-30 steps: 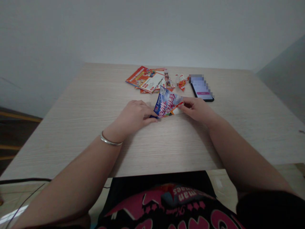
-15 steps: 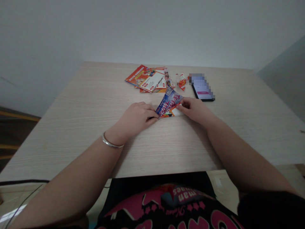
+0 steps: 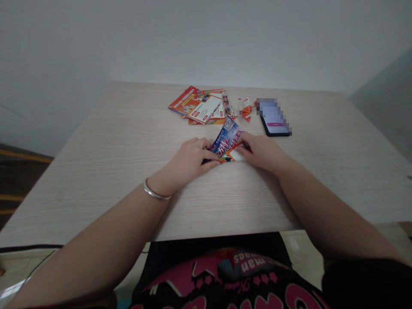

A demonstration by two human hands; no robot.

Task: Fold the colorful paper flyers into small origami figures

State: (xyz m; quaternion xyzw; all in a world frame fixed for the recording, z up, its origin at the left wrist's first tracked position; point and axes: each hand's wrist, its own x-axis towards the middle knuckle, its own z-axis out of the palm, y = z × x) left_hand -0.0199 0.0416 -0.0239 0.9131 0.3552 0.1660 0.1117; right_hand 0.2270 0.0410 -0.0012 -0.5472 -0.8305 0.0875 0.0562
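Note:
Between my hands is a printed leaflet [image 3: 225,136], blue and purple with a QR code, its near edge folded up to show an orange and white side. My left hand [image 3: 192,161] grips the leaflet's left corner and near fold, thumb and fingers closed on it. On the other side, my right hand [image 3: 262,150] pinches the right part of the fold, with the thumb close to the paper. The leaflet's far corner with the QR code rises toward the pile behind it. Parts of the fold are hidden under my fingers.
Behind the leaflet lies a fanned pile of orange and white leaflets [image 3: 201,106]. A crumpled red and white wrapper or folded paper [image 3: 246,108] is to its right. A phone [image 3: 273,118] with a lit, blurred screen lies farther right. The pale wooden table [image 3: 128,128] meets the wall.
Both hands have slid inward along the fold and slightly toward me, closer together. The folded-up orange and white edge of the leaflet is pressed further.

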